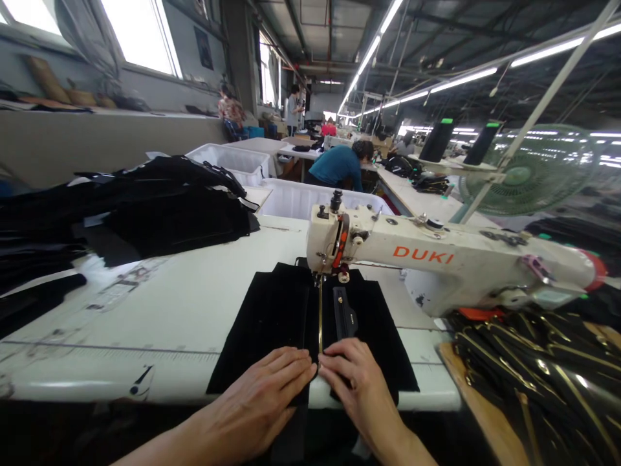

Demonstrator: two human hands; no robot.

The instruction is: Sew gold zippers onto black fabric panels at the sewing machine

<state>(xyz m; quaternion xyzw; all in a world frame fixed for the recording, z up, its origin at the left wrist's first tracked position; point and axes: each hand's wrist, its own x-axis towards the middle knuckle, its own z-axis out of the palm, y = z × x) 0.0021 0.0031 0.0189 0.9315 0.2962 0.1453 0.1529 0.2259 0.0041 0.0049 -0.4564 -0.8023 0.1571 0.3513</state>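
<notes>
Left hand [269,391], right hand [361,382], both down on black cloth [266,317]!

Head view, and closest of all are those two hands, one either side of a gold strip [320,317] running up the cloth's middle. Left fingers lie straight and together; right fingers bend, tips beside the strip. Pinching the cloth? Can't tell, for either hand. It spreads over the pale tabletop [169,310], far part beneath the head of the sewing machine [378,236]. Off left, a heap of black pieces [179,213]; over right, a pile of gold-trimmed pieces [538,369]. Behind the machine, a white tub [291,199], and beyond it a person in a teal top [337,167], bent low!
</notes>
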